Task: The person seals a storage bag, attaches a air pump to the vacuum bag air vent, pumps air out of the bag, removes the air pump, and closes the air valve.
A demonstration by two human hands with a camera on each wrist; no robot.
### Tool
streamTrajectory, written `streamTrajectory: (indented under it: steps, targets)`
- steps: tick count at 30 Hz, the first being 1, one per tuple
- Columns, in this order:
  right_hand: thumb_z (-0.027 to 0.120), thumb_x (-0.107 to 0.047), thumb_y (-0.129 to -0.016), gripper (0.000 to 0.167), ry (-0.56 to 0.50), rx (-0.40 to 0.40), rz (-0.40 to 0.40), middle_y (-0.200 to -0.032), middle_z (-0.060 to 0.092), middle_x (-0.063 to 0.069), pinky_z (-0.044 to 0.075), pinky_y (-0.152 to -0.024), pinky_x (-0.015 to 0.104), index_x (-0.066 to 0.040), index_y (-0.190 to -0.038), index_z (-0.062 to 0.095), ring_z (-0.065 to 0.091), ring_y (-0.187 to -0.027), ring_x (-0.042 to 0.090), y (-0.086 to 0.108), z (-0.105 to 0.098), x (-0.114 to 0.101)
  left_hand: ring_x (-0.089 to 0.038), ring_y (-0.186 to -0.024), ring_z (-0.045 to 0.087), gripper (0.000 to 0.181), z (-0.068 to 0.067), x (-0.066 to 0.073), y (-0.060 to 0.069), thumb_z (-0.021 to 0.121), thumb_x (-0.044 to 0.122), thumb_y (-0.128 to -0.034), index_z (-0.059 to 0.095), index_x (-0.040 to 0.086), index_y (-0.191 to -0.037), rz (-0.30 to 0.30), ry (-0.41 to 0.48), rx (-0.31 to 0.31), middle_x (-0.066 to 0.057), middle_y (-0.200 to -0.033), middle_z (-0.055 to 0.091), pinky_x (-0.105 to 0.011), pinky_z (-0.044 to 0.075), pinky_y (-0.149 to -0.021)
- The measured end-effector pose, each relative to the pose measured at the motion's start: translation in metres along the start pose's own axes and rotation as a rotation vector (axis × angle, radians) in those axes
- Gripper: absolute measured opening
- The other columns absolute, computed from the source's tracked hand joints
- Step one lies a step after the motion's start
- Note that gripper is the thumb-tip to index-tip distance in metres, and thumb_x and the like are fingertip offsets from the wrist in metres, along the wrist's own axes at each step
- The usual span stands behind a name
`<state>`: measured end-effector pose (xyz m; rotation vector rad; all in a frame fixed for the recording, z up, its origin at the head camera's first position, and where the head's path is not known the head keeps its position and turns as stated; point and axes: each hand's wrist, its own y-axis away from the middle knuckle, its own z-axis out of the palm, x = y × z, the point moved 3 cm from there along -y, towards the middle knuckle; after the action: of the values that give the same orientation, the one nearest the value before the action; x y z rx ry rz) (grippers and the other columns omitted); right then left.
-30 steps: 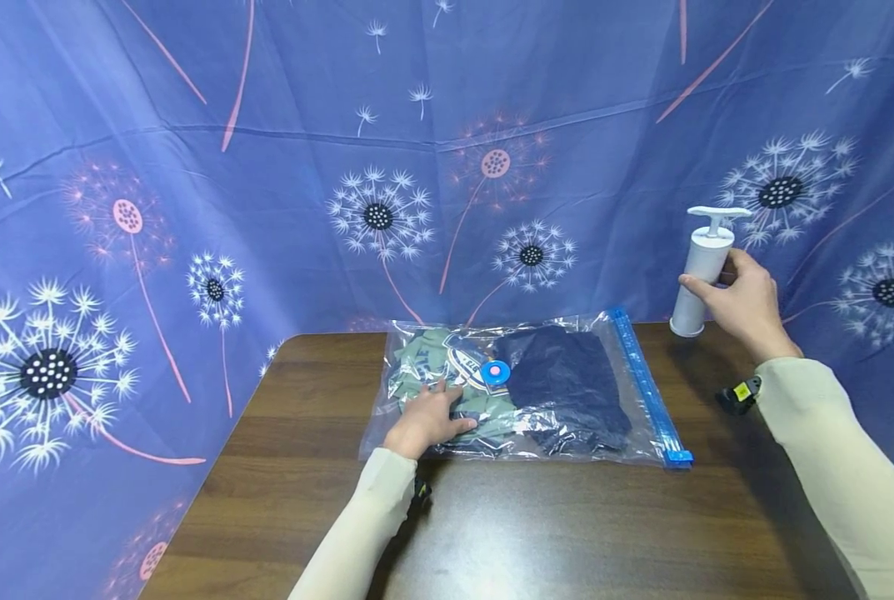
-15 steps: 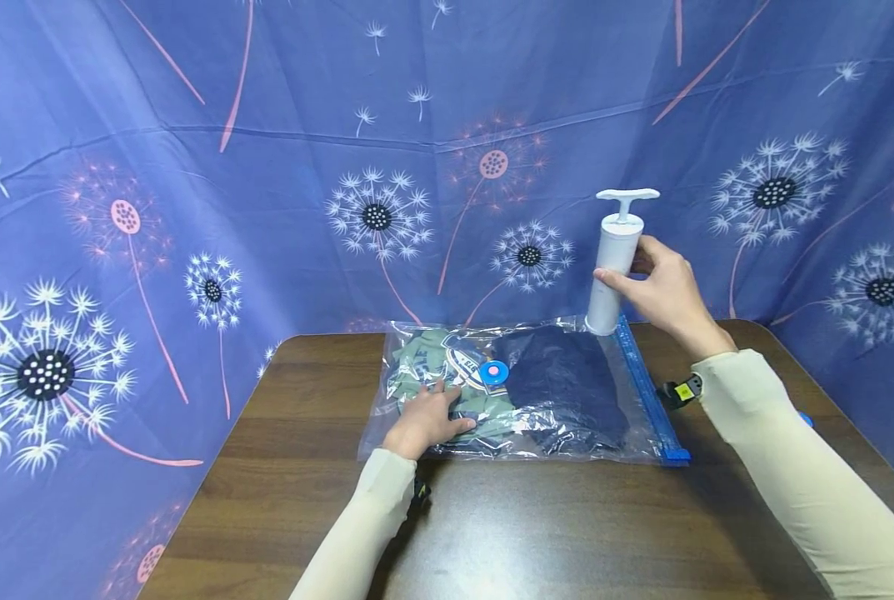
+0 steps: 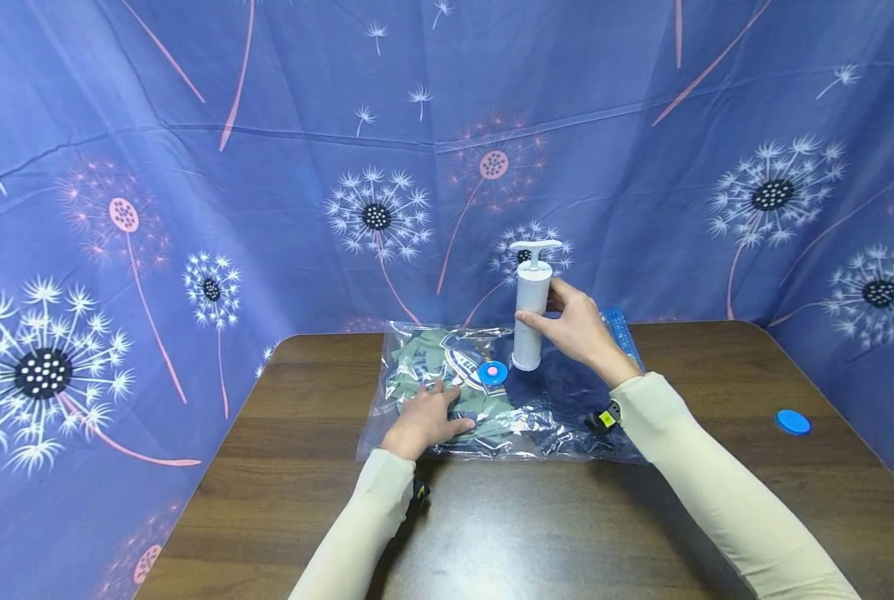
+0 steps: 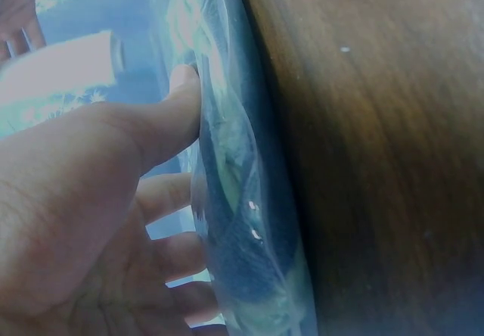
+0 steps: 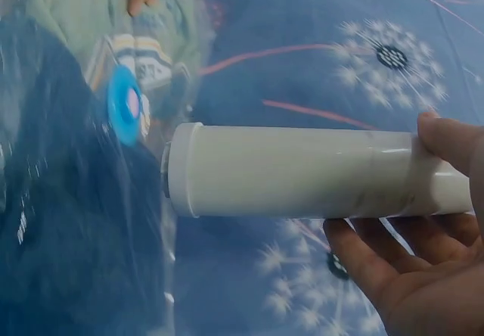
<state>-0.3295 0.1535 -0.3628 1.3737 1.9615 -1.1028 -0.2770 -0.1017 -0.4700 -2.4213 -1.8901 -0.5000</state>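
Note:
A clear vacuum storage bag (image 3: 375, 417) lies flat on the table, with a green printed garment (image 3: 424, 358) in its left half and a dark navy one (image 3: 566, 396) in its right. Between them sits a round blue valve (image 3: 493, 373) with a pink centre. My left hand (image 3: 424, 419) rests with spread fingers on the bag over the green garment; in the left wrist view its fingertips touch the plastic. My right hand (image 3: 577, 325) grips a white hand pump (image 3: 531, 321) by its barrel, T-handle up. The pump's lower end hovers just right of the valve, apart from it.
A blue round cap (image 3: 793, 422) lies on the brown wooden table (image 3: 267, 500) at the right. The bag's blue zip edge (image 3: 622, 337) is partly hidden behind my right arm. A blue dandelion-patterned cloth (image 3: 282, 208) hangs behind and beside the table.
My right hand has carried the pump leftward from beyond the bag's zip edge to near the valve, ending lower. The blue cap has come into sight. My left hand stays in place.

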Motion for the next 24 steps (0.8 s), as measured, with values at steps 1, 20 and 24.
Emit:
streamTrajectory:
  steps: [1,20,24]
  targets:
    - [0.078,-0.036,-0.093,0.065,-0.002,-0.015,-0.002,-0.134,0.064,0.020,0.058,-0.094,0.056,-0.008,-0.146,0.052,0.066,-0.119,0.039,-0.001,0.005,0.000,-0.049,-0.152,0.029,0.075,0.000,0.000,0.000,0.065,0.059,-0.0943,0.047,0.021,-0.156,0.001,-0.001,0.001,-0.020,-0.166,0.032,-0.072,0.030,-0.117]
    - [0.078,-0.033,-0.093,0.059,0.003,-0.141,-0.045,-0.130,0.066,0.019,0.059,-0.095,0.053,-0.003,-0.139,0.055,0.068,-0.116,0.037,-0.025,0.058,-0.003,-0.049,-0.150,0.032,0.075,0.001,0.000,-0.002,0.066,0.059,-0.0938,0.048,0.020,-0.155,0.009,-0.014,0.010,-0.021,-0.164,0.035,-0.074,0.032,-0.114]
    - [0.077,-0.032,-0.094,0.058,0.011,-0.154,-0.061,-0.131,0.066,0.021,0.059,-0.095,0.054,-0.002,-0.138,0.055,0.068,-0.117,0.038,-0.025,0.063,0.000,-0.049,-0.151,0.030,0.075,0.001,-0.001,-0.003,0.066,0.059,-0.0937,0.047,0.021,-0.156,0.001,-0.015,-0.001,-0.019,-0.166,0.033,-0.074,0.031,-0.115]
